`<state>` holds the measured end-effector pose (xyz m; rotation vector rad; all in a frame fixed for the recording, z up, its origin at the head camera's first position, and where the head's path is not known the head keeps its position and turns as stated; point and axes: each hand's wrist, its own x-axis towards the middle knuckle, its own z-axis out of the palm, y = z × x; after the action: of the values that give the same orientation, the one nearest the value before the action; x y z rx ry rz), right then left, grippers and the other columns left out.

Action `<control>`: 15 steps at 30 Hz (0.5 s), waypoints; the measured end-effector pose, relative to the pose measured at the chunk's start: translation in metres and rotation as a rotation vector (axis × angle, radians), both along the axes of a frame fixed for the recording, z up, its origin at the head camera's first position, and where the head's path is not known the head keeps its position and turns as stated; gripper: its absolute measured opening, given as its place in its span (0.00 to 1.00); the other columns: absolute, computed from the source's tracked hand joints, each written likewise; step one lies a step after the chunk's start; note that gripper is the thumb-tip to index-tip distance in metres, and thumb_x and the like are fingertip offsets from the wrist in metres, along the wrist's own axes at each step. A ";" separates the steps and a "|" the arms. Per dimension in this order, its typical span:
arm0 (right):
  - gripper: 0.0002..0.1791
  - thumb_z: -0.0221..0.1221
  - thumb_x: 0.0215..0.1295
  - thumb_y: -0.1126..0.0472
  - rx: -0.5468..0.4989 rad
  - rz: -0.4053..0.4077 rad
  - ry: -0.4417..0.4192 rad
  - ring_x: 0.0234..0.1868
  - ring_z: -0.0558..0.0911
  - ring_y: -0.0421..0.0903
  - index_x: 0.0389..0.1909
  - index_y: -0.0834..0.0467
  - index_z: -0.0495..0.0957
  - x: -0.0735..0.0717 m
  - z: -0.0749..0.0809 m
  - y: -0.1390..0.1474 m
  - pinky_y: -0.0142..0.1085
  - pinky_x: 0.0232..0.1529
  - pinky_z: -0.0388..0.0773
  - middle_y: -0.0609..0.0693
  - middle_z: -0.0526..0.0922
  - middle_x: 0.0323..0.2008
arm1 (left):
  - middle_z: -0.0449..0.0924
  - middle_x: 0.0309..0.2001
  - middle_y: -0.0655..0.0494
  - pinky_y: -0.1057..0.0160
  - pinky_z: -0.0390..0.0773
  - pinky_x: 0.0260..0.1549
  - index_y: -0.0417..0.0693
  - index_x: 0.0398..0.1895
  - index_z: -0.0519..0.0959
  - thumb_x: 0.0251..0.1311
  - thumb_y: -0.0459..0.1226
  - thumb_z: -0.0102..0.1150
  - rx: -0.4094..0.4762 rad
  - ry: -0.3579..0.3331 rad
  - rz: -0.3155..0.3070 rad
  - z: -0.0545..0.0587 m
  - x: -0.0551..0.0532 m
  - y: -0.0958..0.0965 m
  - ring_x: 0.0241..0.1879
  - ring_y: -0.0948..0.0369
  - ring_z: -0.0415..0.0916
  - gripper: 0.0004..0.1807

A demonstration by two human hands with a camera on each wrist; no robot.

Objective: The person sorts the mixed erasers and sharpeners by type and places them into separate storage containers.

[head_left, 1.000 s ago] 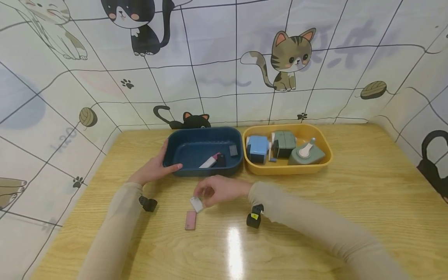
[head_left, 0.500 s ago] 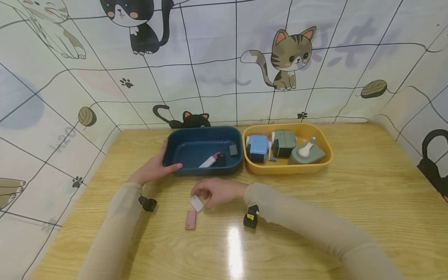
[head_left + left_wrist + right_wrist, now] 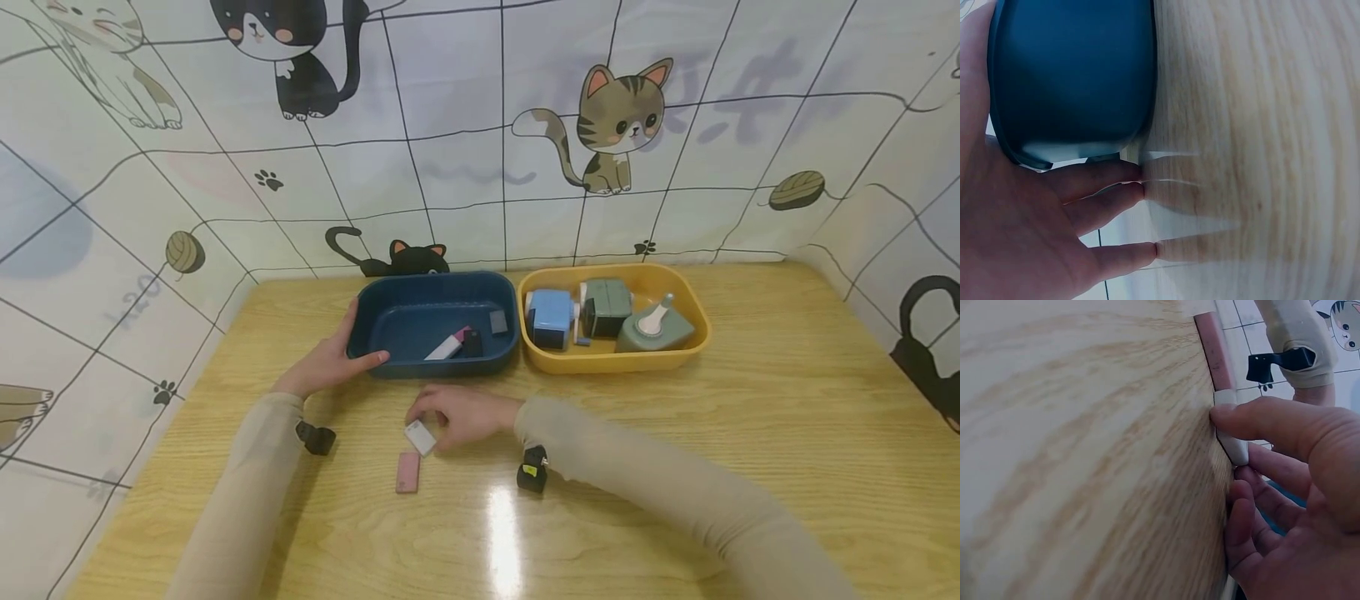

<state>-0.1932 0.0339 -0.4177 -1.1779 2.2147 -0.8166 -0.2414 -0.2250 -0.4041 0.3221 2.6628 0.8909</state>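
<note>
My right hand (image 3: 468,412) pinches a small white rectangular block (image 3: 421,437), about eraser-sized, between thumb and fingers. Small marks show on the block's upper face. The right wrist view has that white block (image 3: 1235,449) low against the wooden table, its end meeting a pink block (image 3: 1215,350). My left hand (image 3: 326,362) rests around the left end of a dark blue bin (image 3: 438,369), thumb on its front rim. In the left wrist view the left hand's fingers (image 3: 1107,184) are straight and spread beside the bin, tips on the tabletop.
Inside the blue bin lie a white block (image 3: 444,348), a black block (image 3: 472,342), a grey block (image 3: 498,322) and something pink. A yellow bin (image 3: 615,362) alongside holds a blue crank sharpener (image 3: 551,317), a similar green one (image 3: 607,307) and a green angular object (image 3: 655,333).
The right hand and forearm have shifted slightly left and down. The white block has stayed nearly in place, and the left hand has kept its position on the bin.
</note>
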 end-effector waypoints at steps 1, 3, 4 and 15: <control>0.26 0.69 0.52 0.68 -0.002 -0.004 0.002 0.33 0.71 0.40 0.55 0.55 0.79 0.000 0.000 0.000 0.27 0.34 0.67 0.46 0.72 0.49 | 0.35 0.75 0.34 0.37 0.52 0.63 0.55 0.75 0.22 0.60 0.60 0.57 0.001 -0.001 0.000 0.000 0.000 0.000 0.70 0.35 0.44 0.60; 0.25 0.69 0.52 0.68 -0.008 -0.008 0.003 0.33 0.71 0.40 0.54 0.55 0.79 0.001 -0.001 0.000 0.27 0.33 0.67 0.46 0.72 0.48 | 0.34 0.75 0.35 0.37 0.52 0.63 0.55 0.75 0.22 0.60 0.60 0.57 0.005 -0.005 0.001 -0.001 0.000 0.000 0.70 0.35 0.43 0.60; 0.25 0.69 0.52 0.68 -0.010 -0.008 0.004 0.33 0.71 0.40 0.54 0.55 0.79 0.001 -0.001 0.000 0.27 0.33 0.67 0.46 0.72 0.48 | 0.34 0.75 0.35 0.37 0.51 0.63 0.55 0.75 0.22 0.60 0.60 0.57 0.007 -0.007 0.002 -0.001 0.000 -0.001 0.70 0.35 0.43 0.60; 0.25 0.70 0.53 0.65 -0.048 -0.015 0.016 0.35 0.72 0.41 0.54 0.56 0.79 0.000 -0.002 0.003 0.28 0.36 0.68 0.48 0.74 0.40 | 0.34 0.75 0.36 0.37 0.51 0.64 0.54 0.75 0.23 0.60 0.60 0.58 0.013 0.002 -0.004 0.000 0.000 -0.001 0.71 0.36 0.43 0.60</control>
<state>-0.1935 0.0372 -0.4197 -1.1960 2.2305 -0.8731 -0.2413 -0.2255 -0.4046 0.3314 2.6584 0.9070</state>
